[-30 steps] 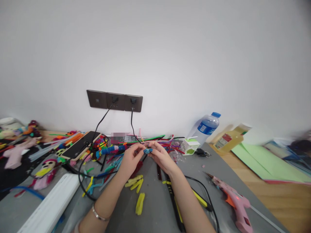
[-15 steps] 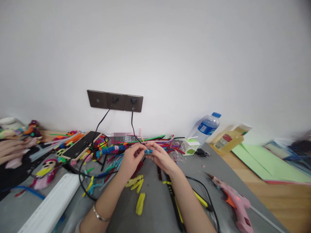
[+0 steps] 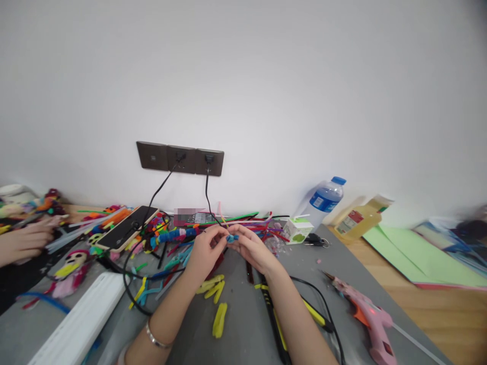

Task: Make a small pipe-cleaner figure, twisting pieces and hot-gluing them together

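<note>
My left hand (image 3: 207, 249) and my right hand (image 3: 252, 247) meet over the middle of the grey table. Between their fingertips they pinch a small blue pipe-cleaner piece (image 3: 230, 238), partly hidden by the fingers. Both hands are closed on it. Below them lie bent yellow pipe-cleaner pieces (image 3: 219, 319). Pliers (image 3: 274, 324) with black and yellow handles rest partly under my right forearm. Behind my hands spreads a pile of coloured pipe cleaners (image 3: 249, 221).
A pink glue gun (image 3: 367, 317) with a glue stick lies at right. Behind it stand a small green-white box (image 3: 298, 230), a water bottle (image 3: 325, 200) and a yellow bottle (image 3: 359, 219). At left are a phone (image 3: 127, 228), a white power strip (image 3: 85, 319), and another person's hand (image 3: 32, 238).
My hands stay nearly in place, still pinching the blue piece, which looks slightly turned. At left, the other person's hand has shifted right.
</note>
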A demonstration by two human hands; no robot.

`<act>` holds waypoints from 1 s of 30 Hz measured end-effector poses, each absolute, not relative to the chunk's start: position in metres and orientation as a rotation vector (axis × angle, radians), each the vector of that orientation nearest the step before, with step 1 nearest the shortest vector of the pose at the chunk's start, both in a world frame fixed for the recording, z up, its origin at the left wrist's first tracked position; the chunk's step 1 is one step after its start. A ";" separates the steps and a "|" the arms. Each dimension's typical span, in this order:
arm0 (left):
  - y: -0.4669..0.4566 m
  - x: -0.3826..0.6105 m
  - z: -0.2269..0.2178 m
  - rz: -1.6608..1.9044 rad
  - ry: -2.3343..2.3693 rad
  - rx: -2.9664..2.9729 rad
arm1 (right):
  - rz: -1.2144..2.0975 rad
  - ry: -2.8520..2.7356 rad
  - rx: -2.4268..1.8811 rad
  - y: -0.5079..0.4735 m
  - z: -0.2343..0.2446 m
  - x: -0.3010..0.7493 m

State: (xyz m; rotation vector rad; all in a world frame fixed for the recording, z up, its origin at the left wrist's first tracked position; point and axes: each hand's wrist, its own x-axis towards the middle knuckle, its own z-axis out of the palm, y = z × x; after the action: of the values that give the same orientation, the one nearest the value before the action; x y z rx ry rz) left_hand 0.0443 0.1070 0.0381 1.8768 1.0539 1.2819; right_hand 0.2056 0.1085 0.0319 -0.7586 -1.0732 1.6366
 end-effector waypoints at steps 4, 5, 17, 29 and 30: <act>0.107 0.044 0.038 1.274 1.064 1.870 | 1.649 -1.073 -0.764 0.108 0.032 0.206; 0.108 0.044 0.038 1.271 1.066 1.867 | 1.653 -1.070 -0.768 0.108 0.033 0.206; 0.107 0.045 0.038 1.273 1.062 1.859 | 1.640 -1.085 -0.769 0.108 0.033 0.205; 0.107 0.044 0.035 1.255 1.065 1.891 | 1.653 -1.097 -0.740 0.107 0.034 0.204; 0.108 0.044 0.035 1.253 1.071 1.889 | 1.658 -1.094 -0.738 0.107 0.035 0.204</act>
State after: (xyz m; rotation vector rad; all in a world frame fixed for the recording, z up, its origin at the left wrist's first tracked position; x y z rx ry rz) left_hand 0.0437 0.1076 0.0352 1.8894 1.0709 1.2525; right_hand 0.2044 0.1071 0.0345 -0.7383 -1.0938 1.6577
